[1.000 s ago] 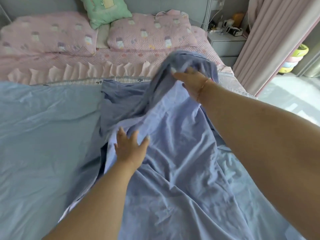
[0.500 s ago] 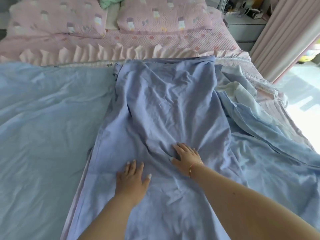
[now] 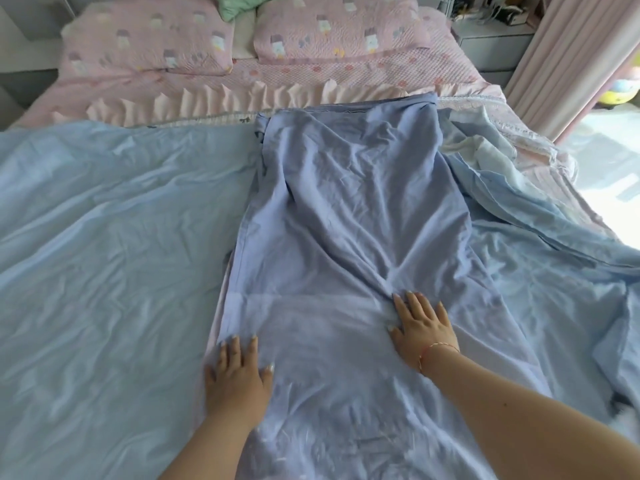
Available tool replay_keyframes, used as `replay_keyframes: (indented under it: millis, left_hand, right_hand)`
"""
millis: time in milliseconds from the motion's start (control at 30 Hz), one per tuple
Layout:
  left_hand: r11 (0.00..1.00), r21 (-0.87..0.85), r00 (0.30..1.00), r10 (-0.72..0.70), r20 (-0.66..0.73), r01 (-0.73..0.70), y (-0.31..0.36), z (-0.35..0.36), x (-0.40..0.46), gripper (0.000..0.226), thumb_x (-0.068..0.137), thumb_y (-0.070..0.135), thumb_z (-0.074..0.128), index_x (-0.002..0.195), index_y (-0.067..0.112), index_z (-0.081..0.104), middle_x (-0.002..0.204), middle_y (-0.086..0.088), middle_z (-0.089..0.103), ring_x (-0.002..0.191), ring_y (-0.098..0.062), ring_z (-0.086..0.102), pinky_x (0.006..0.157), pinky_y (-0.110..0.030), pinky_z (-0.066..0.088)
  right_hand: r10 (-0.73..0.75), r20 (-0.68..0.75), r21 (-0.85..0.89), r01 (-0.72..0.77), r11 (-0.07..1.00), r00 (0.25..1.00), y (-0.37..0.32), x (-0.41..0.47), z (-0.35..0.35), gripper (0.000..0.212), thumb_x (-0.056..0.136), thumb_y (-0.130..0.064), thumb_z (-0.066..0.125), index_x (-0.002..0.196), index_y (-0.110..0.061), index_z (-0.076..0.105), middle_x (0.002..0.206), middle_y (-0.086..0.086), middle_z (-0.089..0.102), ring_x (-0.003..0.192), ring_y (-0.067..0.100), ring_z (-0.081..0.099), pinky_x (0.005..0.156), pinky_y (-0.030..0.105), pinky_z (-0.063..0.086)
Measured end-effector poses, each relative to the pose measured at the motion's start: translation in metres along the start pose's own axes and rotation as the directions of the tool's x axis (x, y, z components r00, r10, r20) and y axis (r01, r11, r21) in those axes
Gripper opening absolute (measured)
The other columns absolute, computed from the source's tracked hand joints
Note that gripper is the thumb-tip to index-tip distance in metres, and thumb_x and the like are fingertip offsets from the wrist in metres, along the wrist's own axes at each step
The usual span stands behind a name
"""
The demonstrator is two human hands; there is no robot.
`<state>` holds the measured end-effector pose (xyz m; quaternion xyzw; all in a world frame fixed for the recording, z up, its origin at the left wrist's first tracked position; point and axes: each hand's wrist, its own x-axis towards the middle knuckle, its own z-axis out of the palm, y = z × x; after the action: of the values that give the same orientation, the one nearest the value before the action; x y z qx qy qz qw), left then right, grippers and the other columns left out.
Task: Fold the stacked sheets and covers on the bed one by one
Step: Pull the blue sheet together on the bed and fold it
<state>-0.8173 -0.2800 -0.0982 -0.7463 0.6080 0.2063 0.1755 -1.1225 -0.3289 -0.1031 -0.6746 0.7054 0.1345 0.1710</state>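
A periwinkle-blue sheet (image 3: 346, 209) lies folded into a long strip down the middle of the bed, wrinkled, its far end near the pink ruffle. My left hand (image 3: 237, 372) presses flat on the strip's left edge, fingers straight. My right hand (image 3: 420, 327) presses flat on the strip's right part, a thin bracelet on the wrist. A lighter blue sheet (image 3: 104, 254) is spread beneath the strip across the whole bed. Crumpled pale fabric (image 3: 485, 150) is bunched at the right.
Two pink patterned pillows (image 3: 149, 46) and a green cushion (image 3: 239, 5) sit at the head of the bed on a pink ruffled cover (image 3: 242, 98). A pink curtain (image 3: 568, 57) and a grey nightstand (image 3: 491, 46) stand at the right.
My right hand laid the lifted far end of the strip down, then drew back to the near part. Both hands have since slid apart, the left one toward the strip's left edge.
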Motion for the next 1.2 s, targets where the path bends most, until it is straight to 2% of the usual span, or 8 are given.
replay_keyframes:
  millis: [300, 433, 533, 700, 800, 900, 1000, 1200]
  left_hand:
    - [0.994, -0.094, 0.998, -0.058, 0.013, 0.059, -0.027, 0.036, -0.075, 0.065, 0.098, 0.058, 0.022, 0.154, 0.036, -0.002, 0.163, -0.009, -0.009, 0.148, -0.035, 0.001, 0.119, -0.046, 0.012]
    - [0.977, -0.171, 0.991, -0.132, -0.036, 0.124, -0.041, 0.045, -0.11, 0.062, 0.096, 0.061, 0.027, 0.152, 0.044, 0.005, 0.158, -0.014, 0.014, 0.136, -0.037, 0.03, 0.111, -0.043, 0.03]
    - [0.937, -0.302, 0.973, -0.213, -0.093, 0.176, -0.053, 0.063, -0.139, 0.07, 0.097, 0.048, 0.043, 0.155, 0.025, 0.012, 0.141, -0.023, 0.039, 0.123, -0.042, 0.045, 0.102, -0.045, 0.038]
    - [0.792, -0.556, 0.93, -0.357, -0.085, 0.253, -0.063, 0.092, -0.187, 0.045, 0.096, 0.02, 0.054, 0.128, -0.007, 0.036, 0.127, -0.036, 0.053, 0.115, -0.049, 0.053, 0.091, -0.047, 0.042]
    - [0.793, -0.552, 0.931, -0.356, -0.078, 0.258, -0.067, 0.098, -0.206, 0.034, 0.097, 0.012, 0.049, 0.122, -0.007, 0.038, 0.123, -0.038, 0.053, 0.113, -0.05, 0.053, 0.09, -0.047, 0.042]
    - [0.809, -0.537, 0.937, -0.338, -0.089, 0.241, -0.072, 0.104, -0.221, 0.035, 0.097, 0.009, 0.046, 0.127, -0.007, 0.038, 0.126, -0.036, 0.052, 0.115, -0.049, 0.051, 0.091, -0.046, 0.041]
    - [0.799, -0.569, 0.935, -0.327, -0.139, 0.195, -0.074, 0.102, -0.23, 0.033, 0.098, 0.007, 0.044, 0.128, -0.005, 0.04, 0.125, -0.034, 0.053, 0.114, -0.048, 0.051, 0.089, -0.045, 0.04]
    - [0.756, -0.616, 0.896, -0.407, -0.177, 0.222, -0.119, 0.094, -0.239, 0.019, 0.091, 0.001, 0.051, 0.107, -0.01, 0.054, 0.114, -0.036, 0.058, 0.105, -0.051, 0.054, 0.085, -0.045, 0.041]
  right_hand:
    - [0.034, 0.034, 0.039, -0.035, 0.999, 0.999, -0.01, -0.093, 0.038, 0.062, 0.097, -0.053, 0.021, 0.152, -0.032, 0.002, 0.16, -0.008, 0.0, 0.147, 0.018, -0.005, 0.119, 0.045, -0.003]
    - [0.114, 0.012, 0.056, -0.114, 0.992, 0.993, 0.021, -0.129, 0.046, 0.061, 0.096, -0.053, 0.025, 0.151, -0.036, 0.007, 0.159, -0.008, 0.007, 0.147, 0.016, 0.001, 0.119, 0.044, 0.002]
    - [0.258, -0.029, 0.169, -0.25, 0.953, 0.966, 0.056, -0.169, 0.06, 0.06, 0.094, -0.051, 0.032, 0.149, -0.032, 0.019, 0.156, -0.003, 0.018, 0.144, 0.02, 0.013, 0.117, 0.044, 0.011]
    - [0.612, -0.116, 0.402, -0.527, 0.749, 0.782, 0.099, -0.241, 0.084, 0.057, 0.092, -0.048, 0.044, 0.133, -0.009, 0.042, 0.138, 0.016, 0.04, 0.129, 0.033, 0.035, 0.104, 0.043, 0.034]
    - [0.765, 0.046, 0.584, -0.639, 0.501, 0.642, 0.11, -0.266, 0.1, 0.07, 0.088, -0.052, 0.051, 0.134, 0.0, 0.036, 0.137, 0.022, 0.04, 0.127, 0.039, 0.038, 0.103, 0.046, 0.034]
    - [0.758, 0.211, 0.731, -0.614, 0.296, 0.617, 0.113, -0.279, 0.115, 0.074, 0.087, -0.051, 0.056, 0.128, 0.008, 0.041, 0.126, 0.029, 0.052, 0.114, 0.042, 0.052, 0.096, 0.044, 0.04]
    - [0.69, 0.203, 0.719, -0.584, 0.376, 0.695, 0.113, -0.293, 0.12, 0.063, 0.092, -0.046, 0.051, 0.116, 0.012, 0.054, 0.113, 0.03, 0.059, 0.097, 0.04, 0.055, 0.081, 0.038, 0.039]
    - [0.678, 0.13, 0.68, -0.563, 0.47, 0.723, 0.124, -0.318, 0.097, 0.048, 0.097, -0.031, 0.046, 0.119, 0.011, 0.058, 0.123, 0.033, 0.055, 0.114, 0.044, 0.05, 0.096, 0.041, 0.037]
